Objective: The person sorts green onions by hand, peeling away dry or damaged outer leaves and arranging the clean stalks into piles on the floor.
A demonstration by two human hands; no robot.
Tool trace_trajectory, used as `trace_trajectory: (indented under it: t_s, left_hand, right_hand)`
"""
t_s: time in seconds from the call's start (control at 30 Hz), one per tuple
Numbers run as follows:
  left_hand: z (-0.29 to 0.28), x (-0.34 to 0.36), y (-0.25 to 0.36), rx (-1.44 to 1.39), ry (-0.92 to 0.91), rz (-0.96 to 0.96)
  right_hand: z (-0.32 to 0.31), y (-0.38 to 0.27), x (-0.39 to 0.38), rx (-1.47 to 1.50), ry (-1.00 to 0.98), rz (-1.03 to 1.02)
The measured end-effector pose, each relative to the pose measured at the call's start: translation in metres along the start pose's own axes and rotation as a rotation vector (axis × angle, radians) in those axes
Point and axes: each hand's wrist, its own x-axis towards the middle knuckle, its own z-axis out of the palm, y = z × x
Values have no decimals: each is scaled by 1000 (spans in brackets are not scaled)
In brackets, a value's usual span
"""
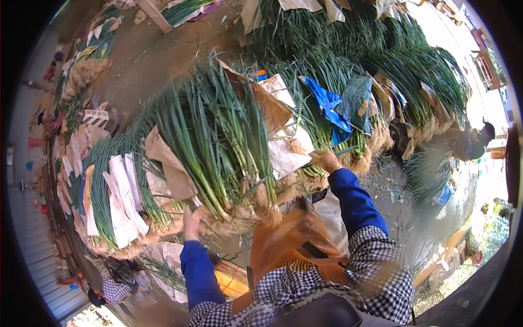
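A large heap of green onions (223,136) with pale, hairy roots lies in front of me, leaves pointing away. My left hand (192,222) is at the root end, closed at the lower corner of a tan sheet (170,166) that lies over the stalks; its fingertips are partly hidden. Farther right, my right hand (326,160) pinches the edge of a white sheet (289,141) tucked among the bundles. Beside that sheet, a brown flap (267,106) rests on the leaves. Blue sleeve covers run up both forearms.
More onion bundles (419,71) with sheets between them stretch back right. A blue plastic piece (328,106) sits right of the white sheet. White strips (122,196) separate bundles at left. Other people work at the far right (474,141) and lower left (114,289). An orange apron (294,234) covers my front.
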Motion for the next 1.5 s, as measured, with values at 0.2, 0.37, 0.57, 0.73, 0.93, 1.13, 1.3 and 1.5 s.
trace_trajectory:
  t_s: [0.2,0.37,0.57,0.73,0.93,1.13,1.3,1.5]
  left_hand:
    - [58,-52,113,405,540,244]
    - [172,-22,154,1262,377,-18]
    - [168,-24,150,1299,386,50]
    - [179,-17,152,1417,343,-35]
    - [179,-18,171,1274,271,40]
    - [173,-21,168,1196,246,15]
    - [164,-19,173,1212,145,8]
    - [97,-43,154,465,3,39]
  right_hand:
    - [-96,135,28,223,590,775]
    - [-148,265,44,52,639,950]
    - [-151,237,95,333,809,772]
    - [-156,265,79,-36,692,647]
    - [-160,201,18,207,746,45]
    - [-133,-14,9,1866,126,311]
    - [-26,-152,-8,643,167,-673]
    - [37,-296,-84,590,-254,-1282]
